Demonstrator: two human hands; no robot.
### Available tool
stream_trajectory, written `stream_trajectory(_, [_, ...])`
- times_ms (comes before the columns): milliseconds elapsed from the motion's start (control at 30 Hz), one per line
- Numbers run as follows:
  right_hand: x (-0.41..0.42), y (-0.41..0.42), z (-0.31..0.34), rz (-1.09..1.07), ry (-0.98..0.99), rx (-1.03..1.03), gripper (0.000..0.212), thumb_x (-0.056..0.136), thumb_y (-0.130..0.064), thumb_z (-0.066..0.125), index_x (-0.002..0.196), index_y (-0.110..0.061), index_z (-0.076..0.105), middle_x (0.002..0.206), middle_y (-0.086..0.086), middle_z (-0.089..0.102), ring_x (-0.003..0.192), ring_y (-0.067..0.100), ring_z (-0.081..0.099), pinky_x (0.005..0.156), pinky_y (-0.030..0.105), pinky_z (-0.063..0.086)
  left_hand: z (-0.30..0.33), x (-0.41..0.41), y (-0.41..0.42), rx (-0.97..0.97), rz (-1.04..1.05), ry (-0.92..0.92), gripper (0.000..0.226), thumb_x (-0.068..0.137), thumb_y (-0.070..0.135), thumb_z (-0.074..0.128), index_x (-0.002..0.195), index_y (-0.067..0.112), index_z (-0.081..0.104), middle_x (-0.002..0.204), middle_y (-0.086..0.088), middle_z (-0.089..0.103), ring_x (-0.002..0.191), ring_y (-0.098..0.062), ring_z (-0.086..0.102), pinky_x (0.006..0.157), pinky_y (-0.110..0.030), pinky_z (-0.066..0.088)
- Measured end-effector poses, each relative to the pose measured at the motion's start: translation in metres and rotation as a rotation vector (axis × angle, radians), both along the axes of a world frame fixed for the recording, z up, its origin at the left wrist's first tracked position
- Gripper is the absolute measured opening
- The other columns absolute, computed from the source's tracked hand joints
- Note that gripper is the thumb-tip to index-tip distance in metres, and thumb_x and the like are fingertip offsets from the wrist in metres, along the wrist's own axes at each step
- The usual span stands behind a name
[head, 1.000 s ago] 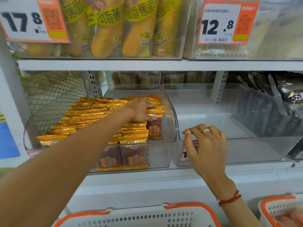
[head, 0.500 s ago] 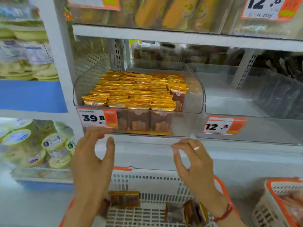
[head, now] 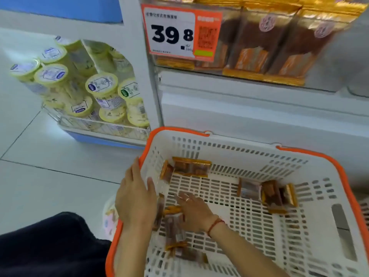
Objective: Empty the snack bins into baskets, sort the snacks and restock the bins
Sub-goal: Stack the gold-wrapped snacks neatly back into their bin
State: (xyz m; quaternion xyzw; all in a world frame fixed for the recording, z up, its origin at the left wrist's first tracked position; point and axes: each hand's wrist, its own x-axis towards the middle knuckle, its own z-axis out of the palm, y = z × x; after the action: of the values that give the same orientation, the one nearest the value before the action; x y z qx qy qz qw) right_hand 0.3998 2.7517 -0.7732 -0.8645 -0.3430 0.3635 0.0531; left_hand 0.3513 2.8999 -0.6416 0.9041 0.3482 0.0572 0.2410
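Observation:
A white basket with an orange rim (head: 311, 151) stands on the floor below the shelf. A few brown-and-gold snack packets lie in it: one pair at the back left (head: 191, 166), a cluster at the right (head: 267, 193), and several near the front left (head: 175, 232). My left hand (head: 135, 196) rests on the basket's left rim with straight fingers, thumb inside. My right hand (head: 191, 210) is inside the basket, palm down, fingers spread over the front-left packets. Above, the clear bin (head: 279, 37) is packed with the same gold packets.
A 39.8 price tag (head: 179, 33) hangs on the bin's front. Yellow-lidded cups (head: 99, 86) are stacked on a low blue-edged rack at the left. My dark-clothed knee (head: 50, 246) is at the bottom left, beside pale floor tiles.
My view has dropped from the shelf to the basket. Both hands came down from the bin's front; the left now rests on the basket rim and the right reaches inside.

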Motion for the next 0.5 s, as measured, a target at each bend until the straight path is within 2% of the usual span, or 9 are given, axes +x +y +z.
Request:
stream_trajectory(67, [-0.008, 0.002, -0.014, 0.108, -0.004, -0.102, 0.084, 0.094, -0.033, 0.061, 0.155, -0.020, 0.005, 0.163, 0.002, -0.004, 0.149, 0.027, -0.004, 0.120, 0.047, 0.004, -0.002, 0.001, 0.001, 0.020, -0.002, 0.016, 0.065, 0.097, 0.023, 0.052, 0.153, 0.022, 0.020, 0.146, -0.004, 0.043, 0.122, -0.030, 0.049, 0.092, -0.047, 0.044])
stream_trajectory(133, [-0.018, 0.000, -0.021, 0.105, -0.067, -0.053, 0.084, 0.091, -0.031, 0.065, 0.154, -0.015, 0.013, 0.163, 0.006, 0.004, 0.149, 0.028, 0.002, 0.120, 0.046, 0.006, -0.005, 0.000, 0.001, 0.024, -0.006, 0.016, 0.065, 0.096, 0.022, 0.053, 0.153, 0.021, 0.022, 0.144, -0.006, 0.045, 0.121, -0.030, 0.049, 0.093, -0.047, 0.043])
stream_trajectory(200, [-0.026, -0.004, -0.021, 0.064, -0.087, 0.047, 0.082, 0.085, -0.038, 0.070, 0.148, -0.010, 0.027, 0.153, 0.013, 0.030, 0.142, 0.031, 0.026, 0.114, 0.044, 0.023, -0.006, -0.001, 0.001, 0.024, -0.005, 0.013, 0.065, 0.096, 0.022, 0.053, 0.153, 0.021, 0.023, 0.143, -0.006, 0.045, 0.122, -0.029, 0.049, 0.094, -0.046, 0.042])
stream_trajectory(233, [-0.030, -0.007, -0.018, 0.016, -0.047, 0.095, 0.076, 0.085, -0.035, 0.071, 0.144, -0.010, 0.030, 0.141, 0.015, 0.045, 0.131, 0.033, 0.042, 0.102, 0.041, 0.037, -0.006, -0.001, 0.001, 0.020, -0.002, 0.013, 0.065, 0.095, 0.022, 0.054, 0.152, 0.021, 0.023, 0.143, -0.005, 0.046, 0.123, -0.029, 0.048, 0.095, -0.046, 0.042])
stream_trajectory(300, [-0.034, -0.013, -0.008, -0.139, 0.110, 0.160, 0.070, 0.089, -0.028, 0.067, 0.145, -0.015, 0.027, 0.119, 0.015, 0.059, 0.106, 0.032, 0.058, 0.075, 0.034, 0.045, -0.008, 0.000, 0.002, 0.010, 0.012, -0.004, 0.066, 0.094, 0.022, 0.055, 0.152, 0.021, 0.024, 0.143, -0.005, 0.045, 0.125, -0.028, 0.046, 0.099, -0.045, 0.040])
stream_trajectory(333, [-0.033, -0.016, -0.001, -0.219, 0.175, 0.173, 0.072, 0.091, -0.030, 0.066, 0.148, -0.017, 0.023, 0.118, 0.013, 0.060, 0.102, 0.031, 0.059, 0.070, 0.031, 0.046, -0.009, -0.001, 0.002, 0.002, 0.027, -0.023, 0.066, 0.093, 0.021, 0.057, 0.151, 0.020, 0.026, 0.144, -0.005, 0.044, 0.128, -0.027, 0.044, 0.102, -0.045, 0.038])
stream_trajectory(433, [-0.016, -0.035, 0.024, -0.531, 0.359, 0.287, 0.074, 0.090, -0.027, 0.069, 0.149, -0.016, 0.024, 0.123, 0.007, 0.057, 0.104, 0.024, 0.060, 0.076, 0.032, 0.052, -0.004, 0.001, -0.004, 0.043, 0.040, -0.215, 0.064, 0.086, 0.008, 0.063, 0.144, 0.011, 0.039, 0.148, -0.010, 0.041, 0.137, -0.028, 0.032, 0.112, -0.044, 0.029])
stream_trajectory(500, [0.002, -0.050, 0.050, -0.735, 0.495, 0.442, 0.074, 0.086, -0.021, 0.074, 0.146, -0.023, 0.031, 0.115, 0.000, 0.060, 0.091, 0.016, 0.065, 0.066, 0.025, 0.054, -0.001, 0.007, -0.015, 0.055, -0.036, -0.343, 0.060, 0.082, -0.002, 0.061, 0.139, 0.013, 0.047, 0.145, -0.007, 0.044, 0.135, -0.025, 0.035, 0.111, -0.038, 0.030])
